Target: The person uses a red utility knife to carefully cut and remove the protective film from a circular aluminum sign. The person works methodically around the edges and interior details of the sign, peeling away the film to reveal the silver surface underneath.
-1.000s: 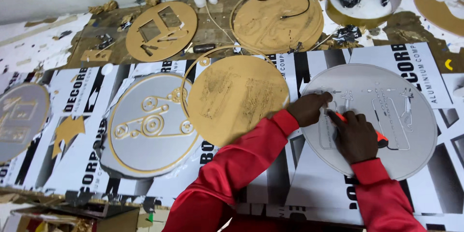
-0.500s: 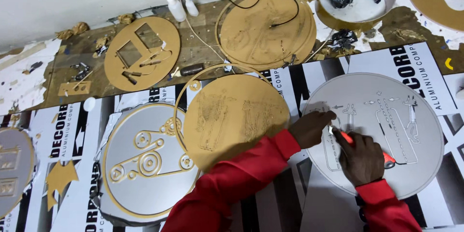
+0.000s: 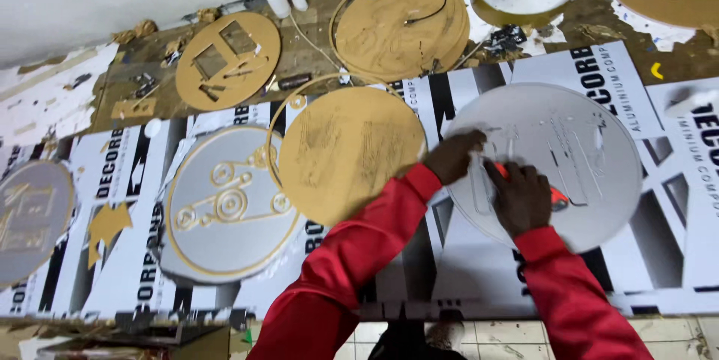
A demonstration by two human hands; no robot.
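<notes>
Silver-grey, the round panel [image 3: 569, 143] lies flat on the bench [image 3: 479, 277] right under me; my right hand [image 3: 520, 197] grips the orange cutter [image 3: 556, 197], its long axis running left-right, while my left hand [image 3: 457, 156] presses the panel's left edge, fingers curled.

Bright, even light from above — soft shadows only.
Motion blur smears both hands and the right edge; the wide lens bends straight lines at the borders.
</notes>
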